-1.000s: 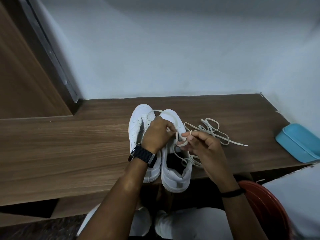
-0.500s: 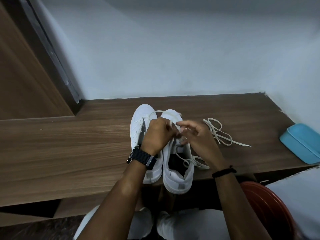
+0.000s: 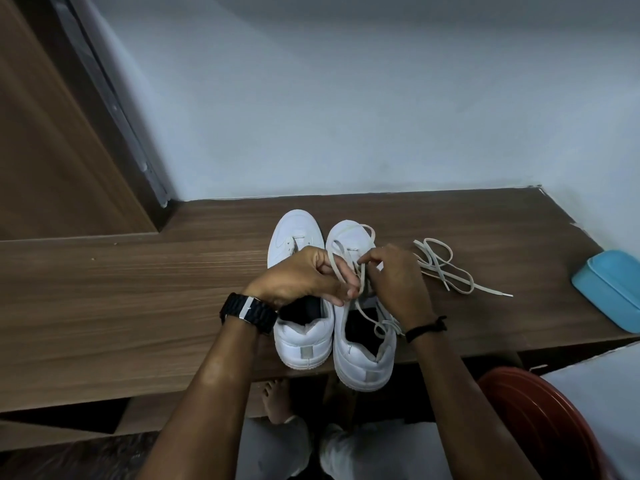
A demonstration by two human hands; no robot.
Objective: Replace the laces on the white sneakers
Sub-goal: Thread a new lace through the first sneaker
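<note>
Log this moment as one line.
step: lacing right sneaker | left hand: pinches lace | right hand: pinches lace | spare lace: on desk

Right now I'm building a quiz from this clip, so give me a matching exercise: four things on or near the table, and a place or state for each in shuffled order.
Things:
1. loose lace
2. blue case
3. right-hand sneaker
4. black watch

Places or states:
A. on the left wrist
B. heel past the table edge
C. lying in loops right of the sneakers
D. at the table's far right edge

Pairs: 1-C, 2-D, 3-B, 4-A
</note>
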